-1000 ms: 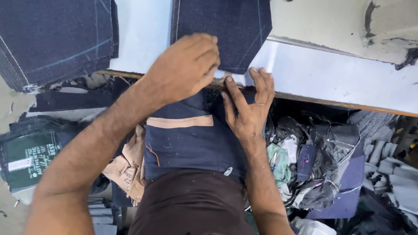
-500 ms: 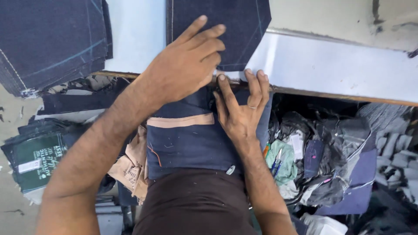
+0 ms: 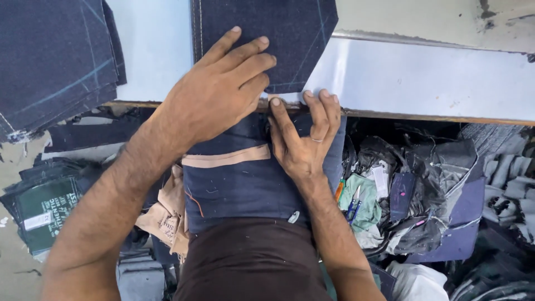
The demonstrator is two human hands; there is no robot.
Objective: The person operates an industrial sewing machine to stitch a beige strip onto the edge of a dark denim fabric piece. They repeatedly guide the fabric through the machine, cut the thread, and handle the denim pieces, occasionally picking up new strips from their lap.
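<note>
A dark denim piece (image 3: 295,33) with light chalk lines and a stitched seam lies on the pale table (image 3: 423,78) and hangs over its front edge onto my lap. My left hand (image 3: 217,95) lies flat on the cloth at the table edge, fingers spread and reaching onto the tabletop. My right hand (image 3: 304,139) presses the cloth against the front edge, fingertips touching the rim. Below my hands the hanging denim (image 3: 239,189) shows a tan band across it.
A stack of dark denim pieces (image 3: 50,61) sits on the table at the left. Folded dark garments with a label (image 3: 42,206) lie on the floor at the left. A heap of cloth scraps and small scissors (image 3: 401,195) fills the right under the table.
My left hand has slid forward from the table edge onto the denim on the tabletop, its fingers spreading out. My right hand stays pressed at the edge.
</note>
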